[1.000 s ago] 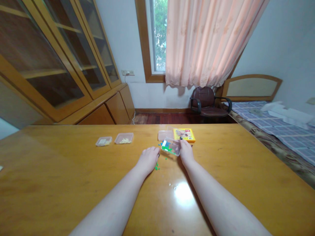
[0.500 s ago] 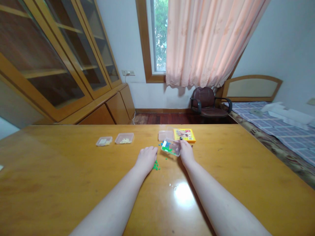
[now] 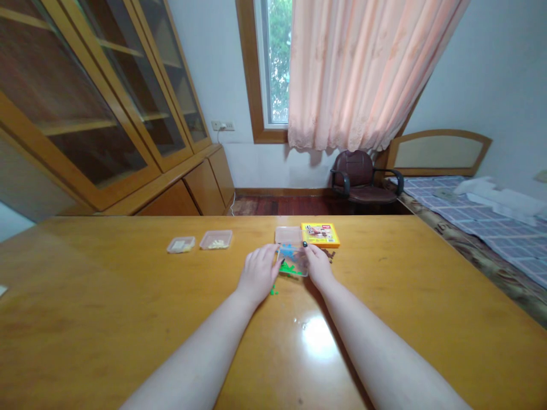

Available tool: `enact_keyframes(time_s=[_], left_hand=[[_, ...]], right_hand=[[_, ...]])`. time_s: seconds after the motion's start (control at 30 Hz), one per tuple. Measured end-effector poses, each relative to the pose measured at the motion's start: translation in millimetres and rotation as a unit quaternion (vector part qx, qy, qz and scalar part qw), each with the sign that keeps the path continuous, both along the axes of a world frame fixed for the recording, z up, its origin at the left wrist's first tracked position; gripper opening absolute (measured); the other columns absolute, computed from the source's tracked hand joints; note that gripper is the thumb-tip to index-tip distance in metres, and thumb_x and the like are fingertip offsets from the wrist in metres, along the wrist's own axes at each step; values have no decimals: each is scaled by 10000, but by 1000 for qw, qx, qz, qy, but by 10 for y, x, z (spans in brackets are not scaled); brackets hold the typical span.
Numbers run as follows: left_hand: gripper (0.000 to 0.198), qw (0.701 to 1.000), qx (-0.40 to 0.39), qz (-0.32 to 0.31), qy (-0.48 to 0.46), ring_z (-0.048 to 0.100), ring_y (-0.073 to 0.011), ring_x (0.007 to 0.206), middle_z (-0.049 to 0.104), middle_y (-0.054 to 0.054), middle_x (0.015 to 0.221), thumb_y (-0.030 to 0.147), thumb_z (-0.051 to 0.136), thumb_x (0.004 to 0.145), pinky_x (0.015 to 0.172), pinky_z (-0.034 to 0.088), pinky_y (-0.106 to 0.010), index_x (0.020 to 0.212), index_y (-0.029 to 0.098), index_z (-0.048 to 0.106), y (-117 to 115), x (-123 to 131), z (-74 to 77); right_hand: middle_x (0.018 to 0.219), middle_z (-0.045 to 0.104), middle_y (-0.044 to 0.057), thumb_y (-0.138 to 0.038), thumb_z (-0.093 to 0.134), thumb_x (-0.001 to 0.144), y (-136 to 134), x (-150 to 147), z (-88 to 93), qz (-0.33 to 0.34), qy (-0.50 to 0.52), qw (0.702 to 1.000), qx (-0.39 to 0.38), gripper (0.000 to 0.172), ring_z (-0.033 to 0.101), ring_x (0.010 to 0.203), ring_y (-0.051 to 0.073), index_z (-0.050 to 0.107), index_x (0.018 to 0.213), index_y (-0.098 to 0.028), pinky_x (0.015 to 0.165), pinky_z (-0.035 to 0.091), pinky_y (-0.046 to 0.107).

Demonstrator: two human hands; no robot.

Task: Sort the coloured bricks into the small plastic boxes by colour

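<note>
A clear plastic box [image 3: 300, 267] with small green pieces [image 3: 287, 266] in it is tilted just over the table, between my hands. My right hand [image 3: 320, 267] grips its right side. My left hand [image 3: 257, 274] is closed at its left edge, thumb against the near side and fingers at the far corner. Blue pieces [image 3: 287, 249] show at the box's far side, partly seen through the plastic. More loose green pieces [image 3: 273, 291] lie on the table beside my left wrist, partly hidden by it. Brown pieces [image 3: 329, 254] lie just past my right hand.
Behind the hands are a clear shallow container [image 3: 287, 234] and a yellow printed box [image 3: 320, 234]. Farther left on the wooden table [image 3: 128, 307] stand two clear containers, one with cream pieces [image 3: 216, 241] and a smaller one [image 3: 181, 245]. A chair [image 3: 361, 179] stands beyond the table.
My left hand has moved right from the loose green pieces onto the box's left edge. The box has shifted slightly left and down with my right hand, uncovering brown pieces.
</note>
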State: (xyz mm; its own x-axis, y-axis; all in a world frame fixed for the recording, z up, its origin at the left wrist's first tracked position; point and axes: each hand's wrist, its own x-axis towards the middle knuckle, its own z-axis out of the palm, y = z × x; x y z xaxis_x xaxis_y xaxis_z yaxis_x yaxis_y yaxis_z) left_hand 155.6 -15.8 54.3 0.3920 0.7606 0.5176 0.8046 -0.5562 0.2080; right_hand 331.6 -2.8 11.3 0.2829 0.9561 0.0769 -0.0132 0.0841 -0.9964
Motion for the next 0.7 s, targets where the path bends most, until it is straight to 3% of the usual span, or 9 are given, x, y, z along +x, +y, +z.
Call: enact_keyframes(time_s=[0.2,0.33,0.7], left_hand=[[201,987,-57,-140,55,550,-174,882,626,-49,937,221,406,860,800,405,-316,966,191,573,-156,82,54],[188,963,-95,-226,115,542,-163,894,626,-29,937,187,457,831,812,400,-303,958,208,594,-238,181,34],[178,978,-122,-147,81,559,-160,851,645,-35,908,179,479,832,797,416,-296,939,200,619,-42,118,-148]], right_hand=[[614,651,29,-465,489,713,101,80,-40,-99,155,983,-20,321,450,396,104,586,731,-160,419,349,234],[620,657,37,-462,494,713,124,106,-49,-110,183,977,-13,335,490,416,109,590,780,-148,407,353,223],[577,644,24,-455,511,712,98,83,-6,-106,174,979,-21,338,463,374,88,609,763,-136,399,347,216]])
